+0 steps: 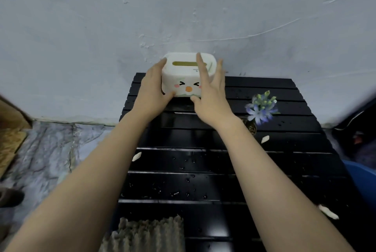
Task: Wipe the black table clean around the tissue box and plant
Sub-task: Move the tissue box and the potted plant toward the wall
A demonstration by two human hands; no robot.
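Head view looks down over a black slatted table pushed against a pale wall. At the far edge of the table sits the white tissue box, with a cartoon face on its near side and a slot in its top. Both hands are on it. The left hand lies against the box's left side, fingers reaching up along that side and the thumb tucked under the box's near lower edge. The right hand covers the box's right part, fingers straight and spread, one lying over the top of the box and the others past its right end, while the thumb touches the near lower edge. So the box sits between the two palms, held from both sides; whether it is lifted off the table or resting on it cannot be told.

To the right of the box, well apart from it, stands the plant with blue-violet flowers, its small pot partly hidden behind the right forearm. Water drops and a few white scraps lie scattered over the slats. A grey ribbed cloth lies at the near left edge of the table, touched by neither hand. A blue container shows at the right edge beside the table.
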